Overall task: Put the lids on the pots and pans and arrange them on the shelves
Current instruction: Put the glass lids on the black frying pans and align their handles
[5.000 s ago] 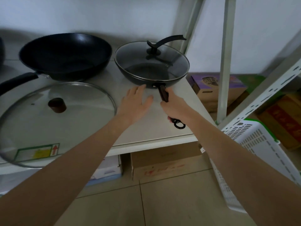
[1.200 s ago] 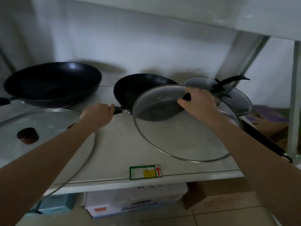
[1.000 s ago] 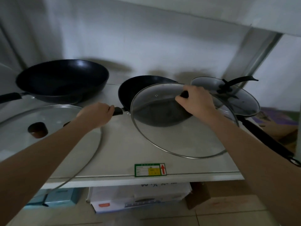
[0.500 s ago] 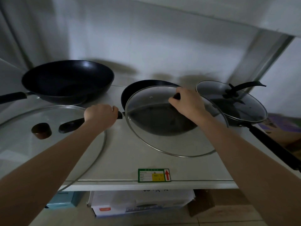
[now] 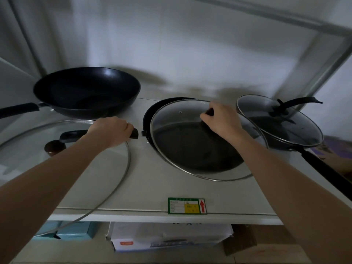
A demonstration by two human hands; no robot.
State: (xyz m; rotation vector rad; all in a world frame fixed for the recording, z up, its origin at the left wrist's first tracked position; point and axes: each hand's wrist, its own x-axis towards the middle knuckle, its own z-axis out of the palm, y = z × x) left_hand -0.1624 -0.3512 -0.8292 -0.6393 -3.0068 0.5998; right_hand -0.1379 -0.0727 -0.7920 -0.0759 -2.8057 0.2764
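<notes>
My white shelf (image 5: pixel 156 189) carried three black pans (image 5: pixel 85 92) (image 5: pixel 190 149) (image 5: pixel 285 130), a loose glass lid (image 5: pixel 28 168), and a sticker (image 5: pixel 187 205).

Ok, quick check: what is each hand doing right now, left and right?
Left hand: grips the black handle of the middle black pan.
Right hand: grips the dark knob of the round glass lid over that pan.

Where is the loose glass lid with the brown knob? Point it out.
In the head view the loose glass lid lies flat at the shelf's front left, below the large uncovered wok, under the left hand.
</notes>
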